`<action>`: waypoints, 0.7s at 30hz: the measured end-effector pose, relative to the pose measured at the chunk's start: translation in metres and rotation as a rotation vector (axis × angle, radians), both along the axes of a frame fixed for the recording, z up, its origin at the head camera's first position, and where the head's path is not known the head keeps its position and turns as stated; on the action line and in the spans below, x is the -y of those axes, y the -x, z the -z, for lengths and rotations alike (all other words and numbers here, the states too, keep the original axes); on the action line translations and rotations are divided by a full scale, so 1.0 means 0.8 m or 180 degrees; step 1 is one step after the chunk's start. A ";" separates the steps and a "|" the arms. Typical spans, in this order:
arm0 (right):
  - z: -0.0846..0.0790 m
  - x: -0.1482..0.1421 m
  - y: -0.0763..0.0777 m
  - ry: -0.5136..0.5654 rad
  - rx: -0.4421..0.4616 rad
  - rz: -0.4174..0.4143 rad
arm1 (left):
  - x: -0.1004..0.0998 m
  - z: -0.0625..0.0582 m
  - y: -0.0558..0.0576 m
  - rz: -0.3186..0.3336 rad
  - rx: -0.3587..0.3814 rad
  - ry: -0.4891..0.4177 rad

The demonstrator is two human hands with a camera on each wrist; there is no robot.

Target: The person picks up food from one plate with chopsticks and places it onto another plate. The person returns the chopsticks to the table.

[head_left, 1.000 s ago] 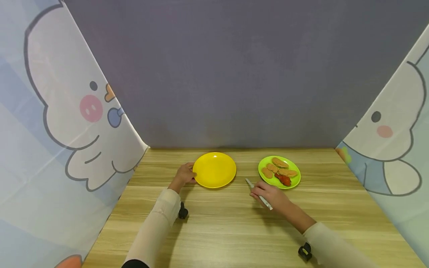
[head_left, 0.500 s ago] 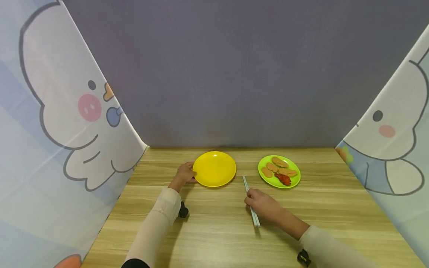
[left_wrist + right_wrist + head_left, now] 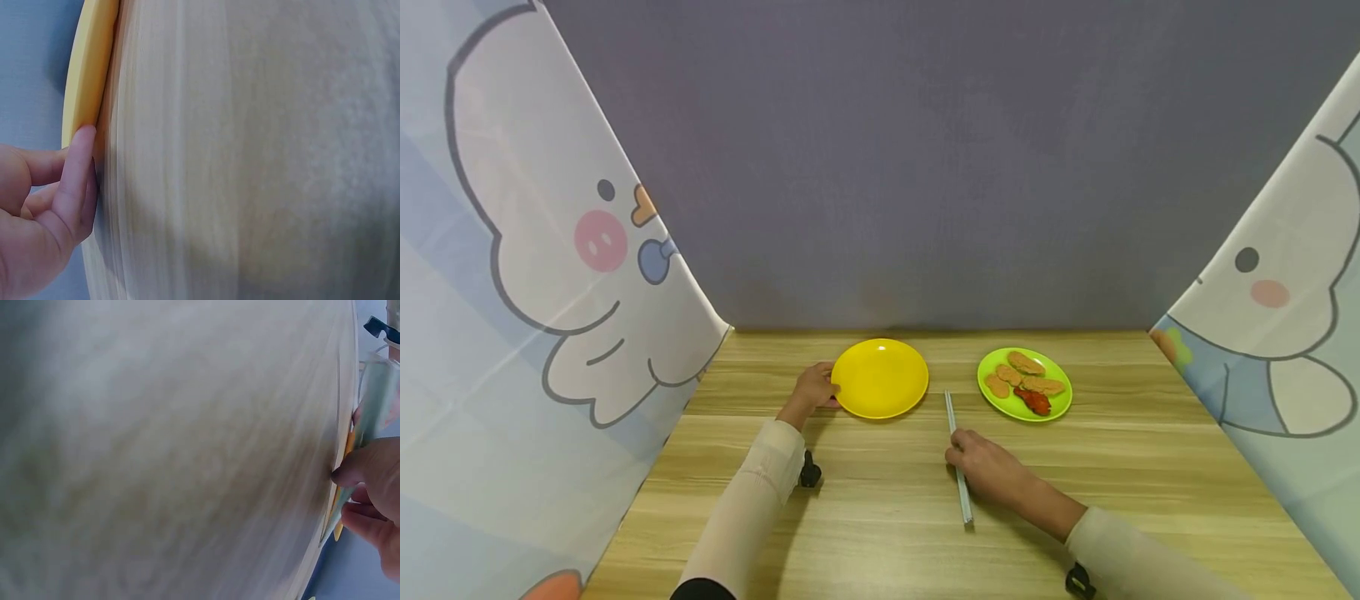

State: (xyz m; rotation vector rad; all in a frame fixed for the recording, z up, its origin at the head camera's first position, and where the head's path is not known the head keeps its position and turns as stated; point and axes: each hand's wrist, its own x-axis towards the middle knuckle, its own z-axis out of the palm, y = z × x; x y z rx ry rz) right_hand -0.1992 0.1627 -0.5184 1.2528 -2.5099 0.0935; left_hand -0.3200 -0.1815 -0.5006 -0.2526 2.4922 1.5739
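Observation:
On the left, my left hand (image 3: 815, 387) pinches the near-left rim of a plain yellow plate (image 3: 881, 379). The left wrist view has a finger pressed along the edge of the yellow plate (image 3: 90, 69), the thumb on its other side. My right hand (image 3: 988, 467) holds a pair of pale chopsticks (image 3: 965, 500) around their middle, low over the wooden table. Their thin ends point away, toward the gap between the plates. In the right wrist view, thumb and fingers pinch the chopsticks (image 3: 373, 403), whose thick end is closest to the camera.
At the back right lies a green plate (image 3: 1060, 372) bearing several golden fried pieces (image 3: 1043, 385) and a red-brown drumstick-like piece (image 3: 1036, 402). A grey wall (image 3: 880, 167) rises behind the table (image 3: 865, 517). Cartoon-printed sheets (image 3: 512, 275) flank both sides.
My right hand has shifted slightly left and toward me, turning the chopsticks from a slant to nearly straight away from me. The left hand and both plates have stayed put.

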 end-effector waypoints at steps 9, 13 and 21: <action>0.002 -0.004 0.000 0.0060 0.0269 -0.0119 | -0.002 -0.003 0.001 0.0033 0.0037 0.0029; 0.005 -0.005 0.003 0.0047 0.0303 -0.0111 | -0.002 -0.002 0.001 0.0102 -0.0063 0.0208; -0.002 -0.011 0.006 0.0250 0.0431 -0.0146 | -0.002 -0.002 -0.003 0.0329 -0.0379 0.1038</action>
